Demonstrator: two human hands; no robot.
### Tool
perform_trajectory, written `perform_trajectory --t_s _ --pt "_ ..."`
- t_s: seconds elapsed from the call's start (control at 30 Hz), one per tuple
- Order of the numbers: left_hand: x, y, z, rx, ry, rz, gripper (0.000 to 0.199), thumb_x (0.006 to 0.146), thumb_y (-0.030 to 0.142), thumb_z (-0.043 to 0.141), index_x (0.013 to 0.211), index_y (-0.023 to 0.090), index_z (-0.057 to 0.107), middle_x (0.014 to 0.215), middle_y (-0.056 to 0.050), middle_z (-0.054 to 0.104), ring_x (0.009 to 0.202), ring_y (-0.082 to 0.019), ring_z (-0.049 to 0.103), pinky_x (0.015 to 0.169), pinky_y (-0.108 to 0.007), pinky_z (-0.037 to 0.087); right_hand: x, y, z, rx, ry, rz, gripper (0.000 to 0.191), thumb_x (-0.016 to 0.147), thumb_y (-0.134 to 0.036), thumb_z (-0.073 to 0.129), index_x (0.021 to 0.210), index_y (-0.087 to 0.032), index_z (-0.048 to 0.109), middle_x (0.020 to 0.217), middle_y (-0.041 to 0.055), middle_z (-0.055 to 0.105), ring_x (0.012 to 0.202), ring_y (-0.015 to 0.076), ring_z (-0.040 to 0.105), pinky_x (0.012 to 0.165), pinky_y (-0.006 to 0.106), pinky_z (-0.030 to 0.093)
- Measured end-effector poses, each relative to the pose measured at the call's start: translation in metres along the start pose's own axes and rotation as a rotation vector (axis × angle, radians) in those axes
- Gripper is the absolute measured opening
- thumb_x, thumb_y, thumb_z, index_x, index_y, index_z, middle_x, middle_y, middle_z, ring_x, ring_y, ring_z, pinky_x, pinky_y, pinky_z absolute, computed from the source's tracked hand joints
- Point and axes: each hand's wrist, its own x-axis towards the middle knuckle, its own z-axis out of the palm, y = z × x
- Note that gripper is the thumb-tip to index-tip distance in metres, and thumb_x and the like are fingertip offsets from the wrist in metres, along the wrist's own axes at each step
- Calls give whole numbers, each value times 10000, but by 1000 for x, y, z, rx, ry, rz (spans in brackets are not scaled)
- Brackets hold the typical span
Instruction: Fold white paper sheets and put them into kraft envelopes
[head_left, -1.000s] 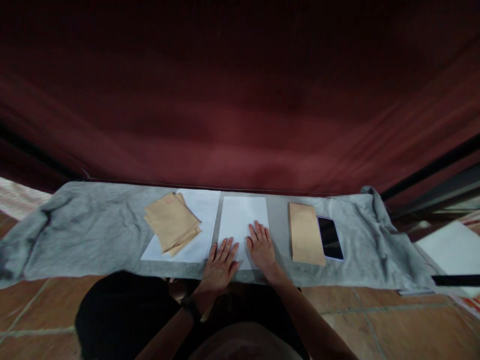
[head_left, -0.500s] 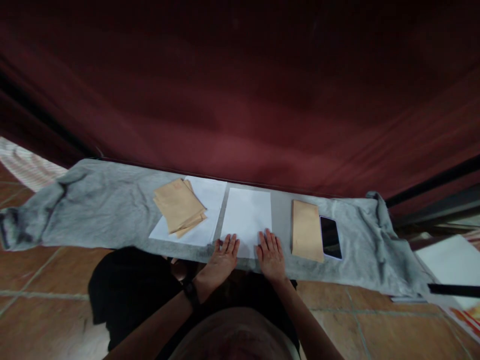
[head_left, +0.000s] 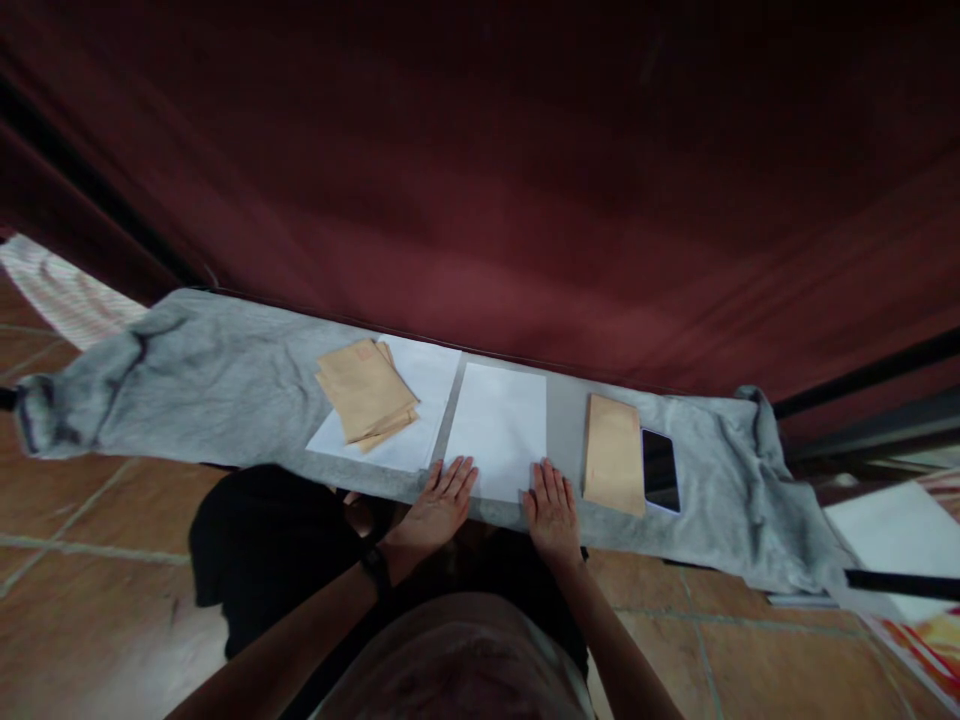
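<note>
A blank white sheet of paper (head_left: 499, 425) lies flat in front of me on the grey cloth (head_left: 247, 390). My left hand (head_left: 442, 497) rests with straight fingers at its near left corner. At the near right corner, my right hand (head_left: 553, 505) lies flat, fingers stretched out along the paper's edge. Left of the sheet are more white papers (head_left: 431, 380), with several brown envelopes (head_left: 367, 390) piled askew on top. To the right of my right hand sits another brown envelope or stack of them (head_left: 613, 455).
A smartphone (head_left: 661, 470) with a dark screen lies beside the right envelopes. Behind the narrow cloth-covered surface hangs a dark red fabric wall (head_left: 480, 220). White paper or board (head_left: 892, 540) is at the far right. Below is a tiled floor (head_left: 97, 580).
The camera view has tilted slightly. My right hand has shifted a little to the right toward the sheet's edge; my left hand stays at its corner.
</note>
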Motion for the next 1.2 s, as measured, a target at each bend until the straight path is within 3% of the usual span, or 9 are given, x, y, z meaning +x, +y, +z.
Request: perform_trajectory --t_s 0.33,0.43,0.57,0.7,0.83,1.0,1.2 --pt "-4 -5 -2 -42 18 6 512 1019 247 333 1520 192 426 1591 -88 411 1499 -223 331 1244 -477 237 -19 12 -6 12 22 19 553 1066 -344 331 1577 -132 313 1574 159 424 1464 292 382 1169 507 341" --pt "-2 2 -5 -56 32 -25 518 1026 272 340 1533 184 398 1610 -94 376 1508 -224 310 1253 -480 219 -17 2 -8 25 36 49 565 1064 -327 322 1580 -99 285 1586 188 393 1476 291 364 1165 511 350" --pt "4 24 -5 -63 53 31 530 1028 298 374 1547 191 364 1639 -85 321 1524 -234 270 1256 -491 208 -7 -26 -8 62 15 -8 541 1059 -306 320 1564 -111 334 1601 148 381 1489 271 344 1176 474 344" --pt "8 37 1 -61 39 43 529 1023 319 395 1539 200 378 1609 -84 386 1509 -243 308 1247 -525 218 -1 -44 -5 68 -21 -68 499 1055 -311 354 1522 -152 431 1578 109 431 1466 246 384 1201 445 303" --pt "2 25 3 -25 42 10 515 1029 320 382 1533 212 390 1600 -72 401 1498 -229 334 1251 -525 203 -5 -37 -3 53 6 -66 506 1055 -347 399 1522 -155 432 1563 115 452 1448 253 408 1209 458 276" --pt "-13 0 4 -2 86 -16 573 1024 353 394 1557 151 341 1603 -109 382 1500 -217 328 1243 -439 261 -14 -17 -6 28 34 -74 564 1064 -353 376 1586 -155 294 1582 131 419 1448 259 409 1204 466 279" --pt "-17 -2 6 -2 95 -73 565 1023 367 399 1526 109 397 1582 -140 409 1478 -244 374 1227 -440 307 -20 -8 -7 13 56 -61 603 1069 -373 365 1607 -143 217 1572 153 429 1442 279 420 1192 482 302"
